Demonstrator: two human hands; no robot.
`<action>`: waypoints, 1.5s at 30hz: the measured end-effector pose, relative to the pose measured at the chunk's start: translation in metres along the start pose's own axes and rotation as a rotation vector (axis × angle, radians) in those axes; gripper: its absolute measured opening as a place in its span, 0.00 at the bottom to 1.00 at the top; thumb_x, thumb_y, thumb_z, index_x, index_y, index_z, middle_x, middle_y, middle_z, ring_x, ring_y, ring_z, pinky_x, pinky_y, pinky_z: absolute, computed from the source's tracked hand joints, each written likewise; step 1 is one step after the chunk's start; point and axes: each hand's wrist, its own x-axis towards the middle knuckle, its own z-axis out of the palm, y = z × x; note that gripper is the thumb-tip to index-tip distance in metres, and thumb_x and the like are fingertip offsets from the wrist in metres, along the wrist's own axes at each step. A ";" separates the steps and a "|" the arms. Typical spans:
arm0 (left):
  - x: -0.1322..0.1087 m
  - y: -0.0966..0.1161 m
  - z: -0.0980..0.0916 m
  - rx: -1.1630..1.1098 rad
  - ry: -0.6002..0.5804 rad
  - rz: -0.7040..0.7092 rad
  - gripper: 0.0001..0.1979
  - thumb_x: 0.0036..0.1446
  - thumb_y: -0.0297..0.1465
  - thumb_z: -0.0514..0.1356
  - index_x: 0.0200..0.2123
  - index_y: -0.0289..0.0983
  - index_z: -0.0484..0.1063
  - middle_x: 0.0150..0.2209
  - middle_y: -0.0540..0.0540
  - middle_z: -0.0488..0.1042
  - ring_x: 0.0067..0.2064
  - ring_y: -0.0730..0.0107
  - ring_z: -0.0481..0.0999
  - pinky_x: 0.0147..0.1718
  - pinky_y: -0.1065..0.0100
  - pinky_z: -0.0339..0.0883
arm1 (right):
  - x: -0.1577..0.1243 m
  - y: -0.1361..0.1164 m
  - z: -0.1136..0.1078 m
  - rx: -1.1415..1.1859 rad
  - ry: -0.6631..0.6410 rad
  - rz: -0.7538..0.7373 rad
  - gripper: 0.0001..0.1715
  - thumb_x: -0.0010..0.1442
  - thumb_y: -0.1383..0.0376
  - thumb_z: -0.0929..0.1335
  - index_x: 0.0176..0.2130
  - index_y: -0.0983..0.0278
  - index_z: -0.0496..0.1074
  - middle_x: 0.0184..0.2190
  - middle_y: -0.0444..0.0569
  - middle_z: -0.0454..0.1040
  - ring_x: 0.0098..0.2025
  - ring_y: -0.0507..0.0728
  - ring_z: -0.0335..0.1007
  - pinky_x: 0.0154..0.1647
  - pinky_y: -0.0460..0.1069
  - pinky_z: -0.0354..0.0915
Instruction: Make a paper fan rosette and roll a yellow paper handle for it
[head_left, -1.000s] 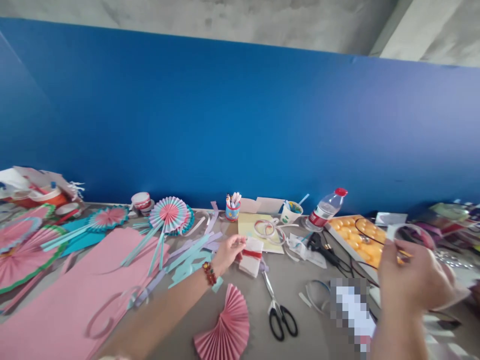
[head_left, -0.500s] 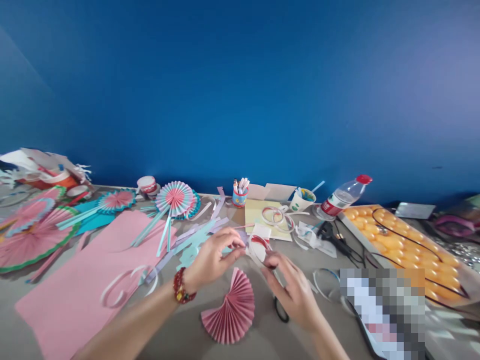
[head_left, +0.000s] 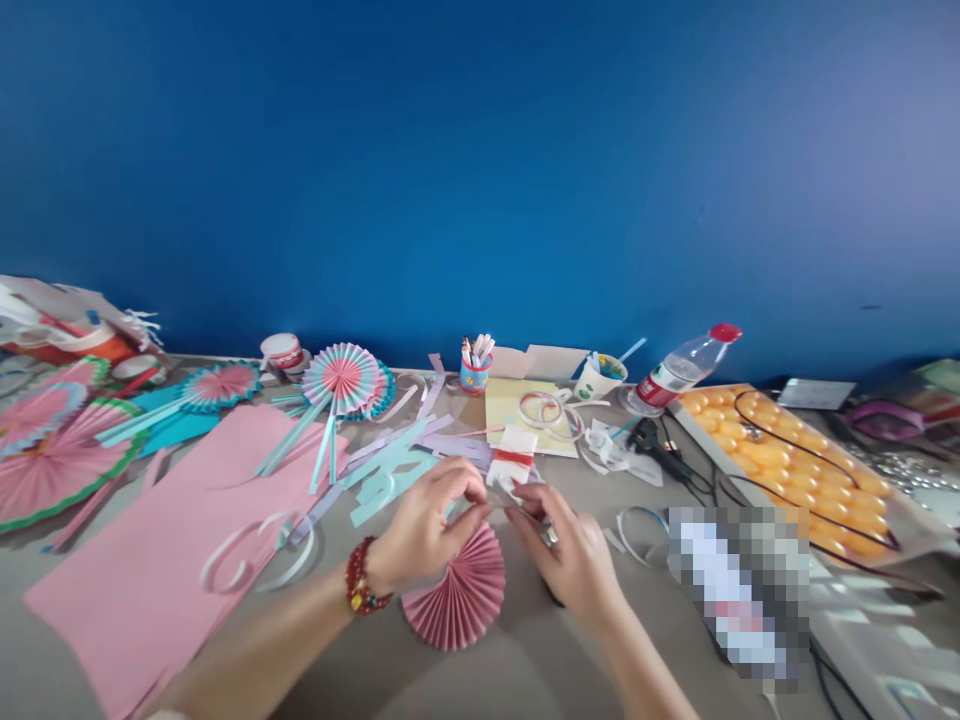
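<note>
My left hand (head_left: 424,525), with a red bead bracelet at the wrist, is pinched shut just above a pink pleated paper fan (head_left: 457,600) lying on the grey table (head_left: 540,670). My right hand (head_left: 570,555) faces it, fingers closed, fingertips almost touching the left ones. Something thin and pale runs between the two pinches; I cannot make out what it is. A small white packet with a red band (head_left: 514,458) lies just beyond the fingertips.
A big pink paper sheet (head_left: 172,540) and pink-and-teal paper rosettes (head_left: 341,375) lie to the left. Behind the hands are a pen cup (head_left: 473,373), a paper cup (head_left: 598,380), a water bottle (head_left: 679,370) and a black glue gun (head_left: 651,440). A tray of orange balls (head_left: 787,465) sits at right.
My right hand came in from the far right to meet the left. Both hands then drew nearer to me, over the pink fan. The white packet now lies on the table.
</note>
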 end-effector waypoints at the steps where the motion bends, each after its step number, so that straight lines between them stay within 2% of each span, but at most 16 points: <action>1: -0.002 0.000 0.000 0.011 0.010 0.026 0.05 0.62 0.22 0.57 0.33 0.37 0.66 0.35 0.47 0.70 0.40 0.67 0.71 0.42 0.67 0.64 | -0.001 -0.001 0.001 0.028 -0.007 0.027 0.03 0.66 0.64 0.65 0.42 0.60 0.67 0.28 0.43 0.73 0.27 0.53 0.69 0.29 0.45 0.60; 5: -0.011 -0.006 0.002 0.035 0.068 0.053 0.04 0.63 0.24 0.57 0.35 0.38 0.67 0.35 0.47 0.71 0.41 0.67 0.71 0.44 0.66 0.64 | -0.006 -0.005 0.002 0.153 -0.029 0.072 0.06 0.67 0.65 0.65 0.35 0.60 0.68 0.28 0.42 0.73 0.27 0.50 0.68 0.31 0.43 0.61; 7: -0.018 -0.012 0.003 0.024 0.108 0.002 0.03 0.65 0.26 0.56 0.39 0.39 0.68 0.37 0.46 0.72 0.42 0.67 0.72 0.45 0.65 0.65 | -0.010 -0.005 0.000 0.164 -0.046 0.092 0.06 0.67 0.65 0.64 0.35 0.60 0.68 0.27 0.41 0.72 0.27 0.50 0.67 0.31 0.43 0.61; 9: -0.026 -0.019 0.005 0.017 0.114 -0.095 0.08 0.65 0.27 0.55 0.47 0.39 0.66 0.42 0.45 0.72 0.42 0.67 0.72 0.43 0.66 0.66 | -0.015 0.000 -0.004 0.136 -0.061 0.117 0.06 0.67 0.65 0.64 0.36 0.60 0.68 0.28 0.41 0.73 0.26 0.50 0.67 0.31 0.43 0.60; 11: -0.035 -0.026 0.006 0.067 -0.022 -0.176 0.10 0.63 0.28 0.56 0.48 0.39 0.65 0.43 0.45 0.71 0.40 0.68 0.72 0.42 0.66 0.67 | -0.022 0.007 -0.010 0.094 -0.063 0.141 0.05 0.67 0.64 0.64 0.36 0.59 0.68 0.28 0.41 0.74 0.27 0.50 0.68 0.31 0.43 0.61; 13: -0.043 -0.032 0.008 0.191 -0.246 -0.211 0.06 0.59 0.29 0.60 0.40 0.39 0.68 0.40 0.46 0.71 0.41 0.65 0.72 0.41 0.65 0.66 | -0.029 0.014 -0.015 0.051 -0.065 0.161 0.05 0.67 0.63 0.64 0.37 0.59 0.68 0.29 0.41 0.74 0.26 0.51 0.69 0.31 0.44 0.61; 15: -0.050 -0.036 0.010 0.326 -0.398 -0.254 0.05 0.57 0.31 0.62 0.34 0.38 0.68 0.37 0.47 0.71 0.41 0.62 0.72 0.40 0.64 0.65 | -0.035 0.020 -0.019 0.010 -0.067 0.169 0.04 0.67 0.63 0.64 0.38 0.59 0.68 0.29 0.42 0.75 0.27 0.51 0.70 0.31 0.44 0.62; 18: -0.056 -0.037 0.014 0.468 -0.457 -0.315 0.05 0.56 0.30 0.62 0.34 0.38 0.67 0.37 0.46 0.71 0.42 0.61 0.71 0.40 0.64 0.64 | -0.040 0.022 -0.021 -0.033 -0.057 0.150 0.04 0.67 0.63 0.64 0.38 0.59 0.69 0.30 0.42 0.75 0.28 0.52 0.71 0.31 0.44 0.62; 21: -0.055 -0.034 0.016 0.535 -0.514 -0.309 0.05 0.56 0.30 0.61 0.35 0.38 0.67 0.39 0.46 0.71 0.43 0.60 0.71 0.42 0.63 0.64 | -0.040 0.019 -0.020 -0.046 -0.048 0.114 0.04 0.67 0.64 0.64 0.38 0.58 0.68 0.31 0.42 0.76 0.27 0.51 0.71 0.31 0.44 0.62; 25: -0.052 -0.035 0.012 0.520 -0.596 -0.301 0.08 0.57 0.35 0.62 0.35 0.38 0.68 0.40 0.46 0.72 0.44 0.60 0.71 0.42 0.63 0.64 | -0.038 0.015 -0.018 -0.042 -0.065 0.073 0.05 0.67 0.65 0.63 0.38 0.58 0.68 0.30 0.41 0.76 0.27 0.51 0.72 0.30 0.44 0.62; 28: -0.052 -0.037 0.011 0.496 -0.623 -0.304 0.06 0.55 0.33 0.62 0.34 0.39 0.68 0.38 0.47 0.72 0.43 0.61 0.72 0.41 0.65 0.64 | -0.038 0.014 -0.016 -0.041 -0.068 0.054 0.05 0.67 0.64 0.63 0.38 0.59 0.68 0.30 0.42 0.76 0.27 0.51 0.72 0.31 0.44 0.63; 30: -0.053 -0.038 0.014 0.491 -0.623 -0.307 0.05 0.51 0.28 0.60 0.33 0.39 0.68 0.37 0.47 0.73 0.41 0.61 0.72 0.39 0.66 0.64 | -0.037 0.013 -0.015 -0.041 -0.064 0.047 0.06 0.67 0.64 0.63 0.38 0.59 0.68 0.30 0.42 0.76 0.26 0.51 0.72 0.29 0.44 0.63; 34: -0.056 -0.037 0.022 0.470 -0.550 -0.348 0.08 0.42 0.22 0.57 0.29 0.39 0.67 0.33 0.45 0.73 0.38 0.59 0.72 0.36 0.65 0.62 | -0.036 0.008 -0.016 -0.041 -0.082 0.054 0.06 0.67 0.64 0.63 0.38 0.59 0.68 0.29 0.43 0.76 0.26 0.52 0.72 0.28 0.44 0.64; 37: -0.056 -0.038 0.021 0.371 -0.475 -0.386 0.06 0.44 0.23 0.57 0.27 0.38 0.66 0.30 0.47 0.72 0.34 0.62 0.71 0.33 0.66 0.60 | -0.037 0.008 -0.018 -0.036 -0.066 0.067 0.06 0.67 0.64 0.63 0.37 0.59 0.68 0.30 0.44 0.76 0.26 0.52 0.72 0.30 0.45 0.65; 41: -0.051 -0.040 0.013 0.073 -0.379 -0.507 0.05 0.52 0.29 0.57 0.27 0.38 0.63 0.27 0.50 0.72 0.30 0.68 0.70 0.29 0.70 0.59 | -0.037 0.011 -0.025 0.011 0.017 0.076 0.06 0.67 0.65 0.63 0.36 0.59 0.68 0.35 0.48 0.75 0.34 0.54 0.74 0.34 0.45 0.68; 45: -0.044 -0.038 0.009 -0.352 -0.313 -0.617 0.08 0.54 0.32 0.59 0.28 0.37 0.62 0.29 0.49 0.74 0.31 0.69 0.73 0.30 0.71 0.62 | -0.031 0.009 -0.037 0.036 0.087 0.038 0.05 0.66 0.65 0.64 0.36 0.60 0.68 0.37 0.50 0.74 0.37 0.55 0.74 0.35 0.45 0.68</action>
